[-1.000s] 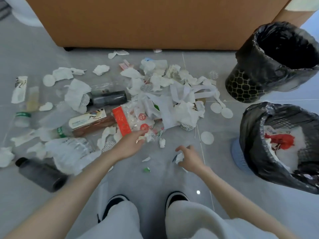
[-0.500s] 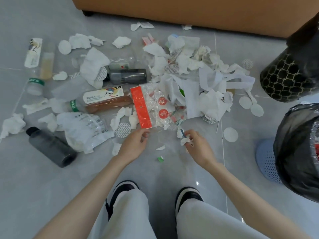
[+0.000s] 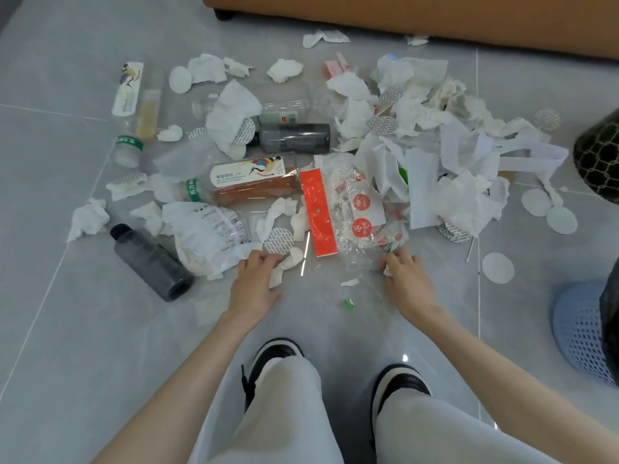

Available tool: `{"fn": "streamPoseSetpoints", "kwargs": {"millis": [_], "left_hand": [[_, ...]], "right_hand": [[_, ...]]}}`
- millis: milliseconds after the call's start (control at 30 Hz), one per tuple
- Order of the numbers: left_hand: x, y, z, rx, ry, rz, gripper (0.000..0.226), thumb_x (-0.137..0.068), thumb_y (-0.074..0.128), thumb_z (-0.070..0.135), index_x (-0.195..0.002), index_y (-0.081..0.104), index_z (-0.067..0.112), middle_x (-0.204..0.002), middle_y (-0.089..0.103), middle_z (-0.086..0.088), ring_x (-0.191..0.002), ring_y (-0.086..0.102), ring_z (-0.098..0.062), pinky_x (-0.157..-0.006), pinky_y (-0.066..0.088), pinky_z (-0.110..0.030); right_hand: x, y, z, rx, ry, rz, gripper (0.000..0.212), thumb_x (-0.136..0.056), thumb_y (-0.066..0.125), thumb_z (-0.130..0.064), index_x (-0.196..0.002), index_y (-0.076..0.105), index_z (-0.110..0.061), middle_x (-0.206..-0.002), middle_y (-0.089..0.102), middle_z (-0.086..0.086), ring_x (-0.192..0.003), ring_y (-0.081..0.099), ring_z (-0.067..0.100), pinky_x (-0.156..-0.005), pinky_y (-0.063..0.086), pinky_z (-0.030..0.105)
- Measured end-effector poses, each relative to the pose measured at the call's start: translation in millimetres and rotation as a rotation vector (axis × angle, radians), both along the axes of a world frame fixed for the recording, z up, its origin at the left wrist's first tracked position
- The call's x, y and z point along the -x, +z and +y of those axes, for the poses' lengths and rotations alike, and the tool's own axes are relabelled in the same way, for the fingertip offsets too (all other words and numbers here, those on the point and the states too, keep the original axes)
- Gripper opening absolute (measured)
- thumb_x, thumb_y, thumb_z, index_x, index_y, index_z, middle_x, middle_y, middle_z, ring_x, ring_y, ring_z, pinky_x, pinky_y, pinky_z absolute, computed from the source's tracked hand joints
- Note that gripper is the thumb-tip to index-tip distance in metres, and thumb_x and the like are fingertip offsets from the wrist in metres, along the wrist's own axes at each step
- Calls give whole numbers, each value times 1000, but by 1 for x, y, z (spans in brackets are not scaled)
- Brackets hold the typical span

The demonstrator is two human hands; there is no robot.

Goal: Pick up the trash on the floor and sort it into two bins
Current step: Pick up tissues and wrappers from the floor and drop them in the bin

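Subject: the trash spread across the grey tiled floor (image 3: 83, 329), in front of the person's shoes.

Item nearest the right hand (image 3: 407, 279): a clear crinkled plastic wrapper (image 3: 360, 209) with a red strip and round red stickers, lying flat. Judged very light, limp and somewhat slippery; it should collapse under a pinch, so the near edge or a bunched fold is the sensible hold. The right fingers (image 3: 393, 261) are curled at that near edge and appear to pinch a small white scrap; whether they have the wrapper itself cannot be told.

Item nearest the left hand (image 3: 256, 284): crumpled white tissue (image 3: 284, 264), beside a round patterned seal disc (image 3: 278, 241). Tissue is judged soft and near weightless and will tear if dragged; gather it whole. The left fingers (image 3: 259, 259) are loosely spread, touching the tissue, not closed on anything visible.

Further out: a dark bottle (image 3: 150, 262) lying on its side to the left, and a bottle of amber liquid (image 3: 248, 185) beyond. Both judged rigid and smooth, liable to roll; the filled one is the heavier. Grip round the body.

Beyond: a heap of torn white paper (image 3: 422, 185), light and loose.

At the right edge: a black mesh bin (image 3: 598, 162) and a blue basket (image 3: 579, 333), both partly out of view.
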State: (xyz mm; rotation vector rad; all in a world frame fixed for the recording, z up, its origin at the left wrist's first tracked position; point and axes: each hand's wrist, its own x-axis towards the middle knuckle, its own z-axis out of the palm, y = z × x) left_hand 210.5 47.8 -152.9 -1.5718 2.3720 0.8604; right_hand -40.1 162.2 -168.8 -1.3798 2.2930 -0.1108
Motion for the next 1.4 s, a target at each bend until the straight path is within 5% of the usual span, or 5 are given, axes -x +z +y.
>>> {"fn": "streamPoseSetpoints", "kwargs": {"millis": [300, 633, 800, 1000, 1400], "left_hand": [[-2, -6, -9, -15, 103, 242, 12, -90, 51, 5, -88, 56, 16, -84, 48, 2, -79, 48, -17, -64, 29, -18], [18, -3, -44, 62, -7, 148, 19, -91, 55, 12, -109, 61, 6, -141, 40, -7, -125, 40, -27, -101, 30, -29], [25, -11, -45, 58, -70, 50, 17, -89, 60, 18, -102, 66, 10, -144, 34, -5, -126, 35, -28, -102, 31, -34], [28, -5, -41, 29, -1, 75, 26, -86, 60, 10, -110, 51, 13, -116, 47, -9, -100, 50, -27, -84, 43, -33], [35, 69, -47, 132, 47, 256, 54, -89, 58, 13, -134, 33, 29, -127, 55, -7, -106, 56, -27, -82, 48, -40]], "right_hand": [[-22, 22, -15, 159, -13, -230, 18, -85, 44, 7, -90, 51, -9, -98, 48, 5, -88, 47, 27, -68, 34, 32], [-52, 2, -10, -109, 403, 8, 53, -84, 52, -19, -134, 37, -10, -123, 38, 12, -102, 39, 29, -88, 40, 31], [-47, 2, -11, -33, 533, 151, 49, -46, 88, -13, -86, 61, -5, -86, 54, 8, -69, 50, 22, -57, 49, 30], [-42, 1, -16, -186, 491, 67, 51, -81, 55, 8, -127, 41, -7, -129, 40, 11, -118, 41, 27, -95, 39, 30], [-12, 87, -30, 52, -131, -541, 11, -92, 61, -18, -92, 59, -7, -88, 61, 7, -77, 63, 25, -70, 47, 32]]}}
